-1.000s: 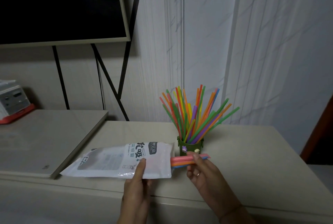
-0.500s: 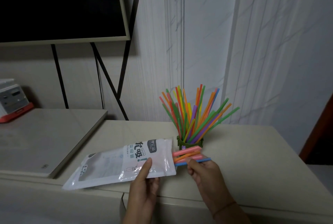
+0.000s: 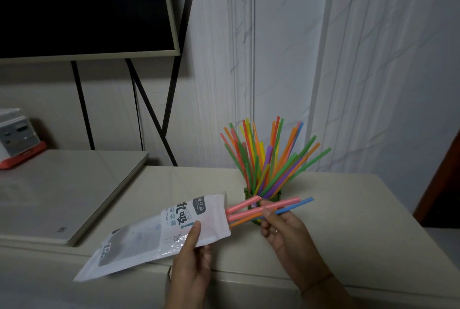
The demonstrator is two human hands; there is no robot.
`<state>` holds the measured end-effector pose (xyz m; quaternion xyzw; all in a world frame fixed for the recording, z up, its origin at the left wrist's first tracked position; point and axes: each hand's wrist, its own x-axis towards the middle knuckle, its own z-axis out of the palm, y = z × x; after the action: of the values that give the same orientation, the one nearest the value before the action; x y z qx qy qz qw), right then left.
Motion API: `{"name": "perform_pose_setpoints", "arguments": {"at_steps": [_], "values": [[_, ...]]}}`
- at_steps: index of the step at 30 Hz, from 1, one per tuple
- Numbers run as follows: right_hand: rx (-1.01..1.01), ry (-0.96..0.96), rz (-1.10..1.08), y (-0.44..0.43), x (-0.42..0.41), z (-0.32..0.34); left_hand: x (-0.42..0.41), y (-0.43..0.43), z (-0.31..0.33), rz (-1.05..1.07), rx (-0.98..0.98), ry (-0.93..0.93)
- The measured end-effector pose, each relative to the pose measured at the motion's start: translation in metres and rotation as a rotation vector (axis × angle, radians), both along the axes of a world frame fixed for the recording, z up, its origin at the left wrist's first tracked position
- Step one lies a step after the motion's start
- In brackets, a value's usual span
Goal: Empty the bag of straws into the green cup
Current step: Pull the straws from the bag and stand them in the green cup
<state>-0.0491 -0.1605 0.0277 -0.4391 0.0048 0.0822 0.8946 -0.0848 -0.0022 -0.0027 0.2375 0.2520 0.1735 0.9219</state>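
Left hand [image 3: 193,256] pinches white printed plastic bag [image 3: 159,231] near its mouth, thumb on top. Right hand [image 3: 281,231] fingers pinch pink, orange and blue straws [image 3: 273,206] sticking half out of the bag. Small green cup [image 3: 247,194] stands just behind on the beige tabletop [image 3: 348,221], mostly hidden, packed with upright coloured straws [image 3: 268,159]. Can't tell what remains in the bag.

The bag [image 3: 159,231] looks like glossy plastic film, white printed up top and crinkly see-through lower down. The straws [image 3: 263,159] are smooth matt plastic in bright colours. The tabletop [image 3: 348,221] is a smooth beige with a faint sheen, and the screen [image 3: 82,5] is flat dark glass.
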Motion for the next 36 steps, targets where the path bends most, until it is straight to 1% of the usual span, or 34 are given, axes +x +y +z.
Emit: {"name": "perform_pose_setpoints", "arguments": {"at_steps": [6,11,16,27,36], "values": [[-0.172,-0.068,-0.017,0.007,-0.002,0.005,0.001,-0.003,0.003,-0.009,0.014,0.011],[-0.205,-0.108,-0.091,-0.005,0.002,0.02,0.0,0.006,0.002,0.004,0.035,0.015],[-0.182,-0.115,-0.133,-0.014,0.008,0.024,-0.001,0.008,0.001,0.011,0.031,0.01],[-0.296,-0.176,-0.287,-0.061,0.035,0.037,-0.003,0.026,-0.003,0.067,0.081,0.031],[-0.461,-0.261,-0.447,-0.089,0.053,0.06,-0.003,0.03,-0.004,0.094,0.046,-0.014]]}}
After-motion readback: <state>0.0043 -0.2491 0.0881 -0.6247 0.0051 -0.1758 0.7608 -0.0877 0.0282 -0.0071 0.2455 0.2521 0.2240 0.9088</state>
